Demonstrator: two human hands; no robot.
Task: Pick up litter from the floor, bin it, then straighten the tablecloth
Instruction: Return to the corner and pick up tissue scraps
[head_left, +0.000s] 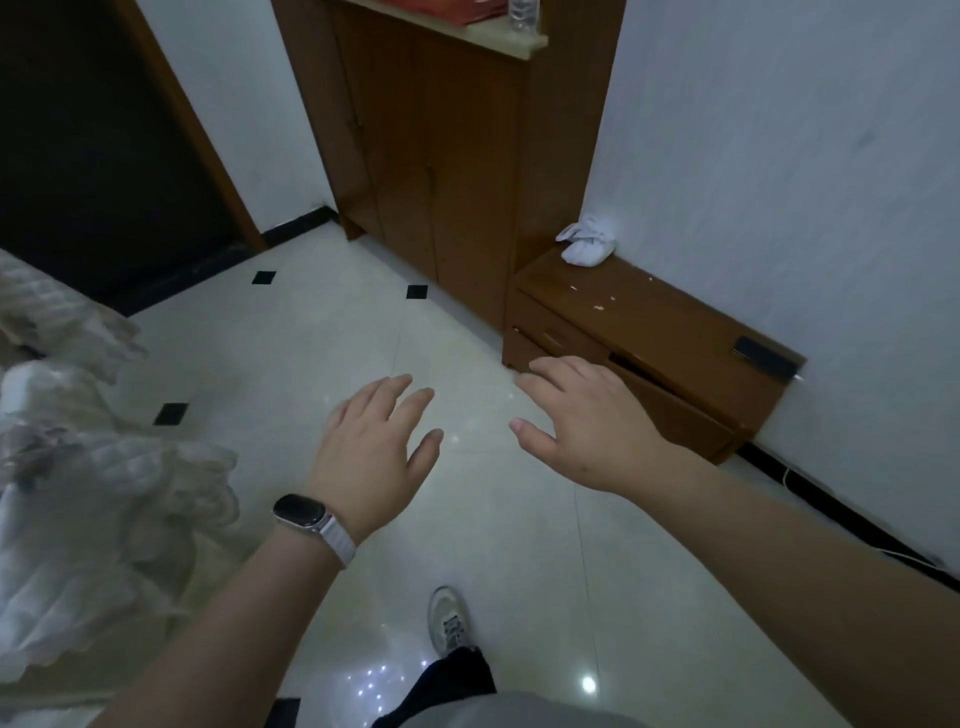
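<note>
1. Floor (311, 338): pale glossy tiles with small black insets. No litter can be made out on the stretch in view.
2. Tall cabinet (431, 156): brown wood, against the far wall, doors closed.
3. Tablecloth (104, 493): white, ruffled and lacy, bunched along the left edge of view. Its frilled border runs near to far. The worktop under it is hidden.
4. Low drawer unit (649, 332): brown, against the right wall, just beyond the right hand.
5. Left hand (374, 447): palm down above the floor, fingers (395, 389) straight and slightly apart, holding nothing. Watch (301, 512) on the wrist.
6. Right hand (587, 421): palm down beside the left, not touching it, fingers spread and empty.
7. White bundle (587, 244): crumpled, on the far end of the drawer unit's top, against the wall. Cloth or paper cannot be told.

Judgement: the tablecloth lies left of both hands, and the left hand is nearer. Straightening it would call for a leftward reach to the long border.
</note>
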